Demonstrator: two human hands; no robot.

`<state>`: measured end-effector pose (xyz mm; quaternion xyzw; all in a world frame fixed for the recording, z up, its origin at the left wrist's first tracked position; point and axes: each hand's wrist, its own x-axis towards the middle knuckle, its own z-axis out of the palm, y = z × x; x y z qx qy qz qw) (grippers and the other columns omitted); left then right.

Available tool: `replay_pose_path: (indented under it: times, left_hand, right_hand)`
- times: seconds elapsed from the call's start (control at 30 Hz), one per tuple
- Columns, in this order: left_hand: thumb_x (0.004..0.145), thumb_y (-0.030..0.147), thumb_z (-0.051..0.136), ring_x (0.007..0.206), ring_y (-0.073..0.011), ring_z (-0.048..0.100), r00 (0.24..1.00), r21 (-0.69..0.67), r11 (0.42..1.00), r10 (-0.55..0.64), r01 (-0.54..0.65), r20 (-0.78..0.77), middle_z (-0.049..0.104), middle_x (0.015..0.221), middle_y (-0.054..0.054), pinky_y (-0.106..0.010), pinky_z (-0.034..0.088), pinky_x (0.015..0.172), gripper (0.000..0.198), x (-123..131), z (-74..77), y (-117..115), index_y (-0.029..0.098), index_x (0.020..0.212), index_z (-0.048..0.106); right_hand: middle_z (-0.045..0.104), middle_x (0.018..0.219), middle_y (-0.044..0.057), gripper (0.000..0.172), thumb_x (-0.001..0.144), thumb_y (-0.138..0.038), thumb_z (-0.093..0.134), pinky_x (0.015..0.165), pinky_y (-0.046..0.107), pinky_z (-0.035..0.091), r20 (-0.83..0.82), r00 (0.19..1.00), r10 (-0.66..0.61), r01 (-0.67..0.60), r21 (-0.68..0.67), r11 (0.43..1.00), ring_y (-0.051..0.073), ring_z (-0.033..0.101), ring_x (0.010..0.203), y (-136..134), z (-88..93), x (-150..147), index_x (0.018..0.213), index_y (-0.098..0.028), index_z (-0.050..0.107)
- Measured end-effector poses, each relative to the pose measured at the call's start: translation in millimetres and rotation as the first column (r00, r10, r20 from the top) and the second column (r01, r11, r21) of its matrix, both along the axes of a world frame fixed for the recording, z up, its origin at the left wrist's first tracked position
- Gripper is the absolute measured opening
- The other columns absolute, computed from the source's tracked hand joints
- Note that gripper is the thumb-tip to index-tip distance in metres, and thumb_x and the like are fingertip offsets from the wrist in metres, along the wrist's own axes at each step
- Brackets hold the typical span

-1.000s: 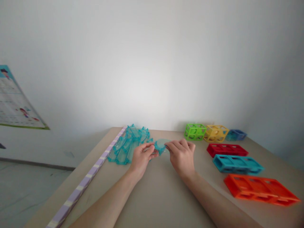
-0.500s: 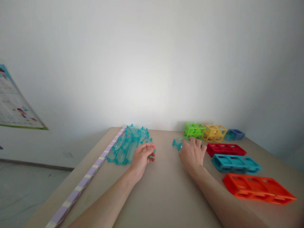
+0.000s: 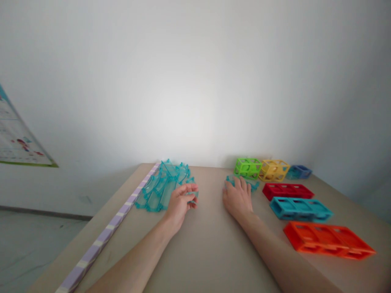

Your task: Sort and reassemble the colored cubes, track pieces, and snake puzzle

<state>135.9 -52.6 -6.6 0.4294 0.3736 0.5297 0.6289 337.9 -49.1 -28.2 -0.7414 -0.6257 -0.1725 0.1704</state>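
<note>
My left hand is raised just right of a group of translucent teal track pieces, its fingers curled together. A small bit of clear teal plastic shows between its thumb and fingers; most of that piece is hidden. My right hand reaches over another translucent teal track piece lying near the back of the table. Its bent fingers grip that piece from above, and the fingertips are partly out of sight.
Green and yellow frame blocks stand by the wall, with a blue block beyond. Red, teal and orange blocks lie along the right. A striped lilac strip edges the left side.
My right hand has shifted slightly left, and the teal piece under it now shows on its right side too. The left hand stays almost where it was; the view has turned slightly.
</note>
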Motion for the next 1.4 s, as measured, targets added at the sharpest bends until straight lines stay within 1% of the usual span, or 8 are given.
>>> replay_pose_path:
  times: [0.47,0.57,0.63,0.73,0.83,0.97,1.23,1.4]
  left_hand:
    - [0.061,0.018,0.063,0.054,-0.0099,0.055,0.998,0.026,1.000,0.016,-0.014,-0.062,0.063,0.094,-0.006,-0.024,0.041,0.048,0.025,2.8,0.2,-1.4,0.013,0.085,0.067]
    - [0.063,0.014,0.056,0.055,-0.0110,0.054,0.952,0.186,0.961,0.238,-0.203,-0.194,0.065,0.085,-0.004,-0.024,0.040,0.050,0.019,-2.1,-1.7,2.6,0.015,0.079,0.066]
    - [0.065,0.010,0.051,0.065,-0.0139,0.057,0.847,0.379,0.858,0.460,-0.347,-0.267,0.065,0.082,-0.003,-0.025,0.044,0.060,0.020,-7.8,-3.0,7.3,0.017,0.077,0.066]
    - [0.066,0.002,0.045,0.080,-0.0171,0.059,0.691,0.539,0.735,0.637,-0.411,-0.343,0.067,0.086,-0.004,-0.029,0.045,0.075,0.028,-15.8,-7.0,15.8,0.018,0.078,0.065]
    - [0.061,-0.004,0.043,0.078,-0.0174,0.058,0.641,0.529,0.752,0.636,-0.392,-0.430,0.067,0.089,-0.005,-0.031,0.046,0.078,0.037,-19.1,-13.8,22.9,0.017,0.084,0.065]
    - [0.060,-0.007,0.043,0.082,-0.0183,0.057,0.626,0.540,0.765,0.620,-0.350,-0.472,0.064,0.097,-0.007,-0.033,0.048,0.081,0.046,-18.8,-19.1,25.1,0.016,0.092,0.066]
    - [0.072,-0.001,0.050,0.108,-0.0257,0.057,0.481,0.639,0.766,0.586,-0.069,-0.652,0.057,0.123,-0.016,-0.042,0.046,0.097,0.047,-13.3,-14.6,18.3,0.012,0.115,0.063]
    - [0.076,0.001,0.050,0.115,-0.0269,0.054,0.414,0.653,0.755,0.577,0.057,-0.703,0.060,0.119,-0.015,-0.044,0.044,0.101,0.044,-13.1,-15.7,13.9,0.013,0.116,0.062]
  right_hand:
    - [0.049,0.135,0.021,0.031,0.087,-0.021,0.049,0.103,0.055,0.031,-0.079,0.997,0.005,-0.002,0.032,0.999,0.039,0.035,0.131,0.1,4.9,5.1,0.110,-0.013,0.068]
    - [0.043,0.140,0.021,0.027,0.083,-0.016,0.052,0.101,0.053,0.034,-0.101,0.993,0.060,-0.042,0.170,0.985,0.038,0.037,0.130,-1.9,10.7,2.7,0.104,-0.013,0.069]
    - [0.044,0.138,0.018,0.028,0.082,-0.013,0.050,0.099,0.050,0.038,-0.124,0.980,0.159,-0.122,0.264,0.957,0.035,0.042,0.126,-3.5,14.6,-1.0,0.103,-0.015,0.068]
    - [0.050,0.135,0.014,0.035,0.084,-0.012,0.046,0.100,0.046,0.040,-0.152,0.879,0.452,-0.411,0.240,0.879,0.029,0.048,0.122,-8.2,16.7,-11.7,0.114,-0.018,0.063]
    - [0.045,0.143,0.011,0.048,0.085,-0.017,0.051,0.105,0.045,0.037,-0.197,0.660,0.725,-0.728,0.068,0.682,0.026,0.044,0.128,-15.9,15.2,-27.9,0.133,-0.022,0.050]
    - [0.050,0.140,0.011,0.048,0.086,-0.023,0.056,0.107,0.043,0.037,-0.291,0.506,0.812,-0.857,-0.061,0.512,0.025,0.047,0.125,-24.0,15.7,-44.4,0.133,-0.021,0.050]
    - [0.057,0.115,0.011,0.045,0.083,-0.029,0.064,0.095,0.041,0.043,-0.276,0.594,0.755,-0.797,-0.075,0.599,0.025,0.051,0.106,-32.6,25.2,-48.0,0.127,-0.022,0.055]
    - [0.055,0.103,0.009,0.026,0.080,-0.022,0.063,0.089,0.036,0.044,-0.265,0.645,0.717,-0.755,-0.070,0.652,0.023,0.052,0.098,-32.4,23.2,-50.4,0.106,-0.018,0.064]
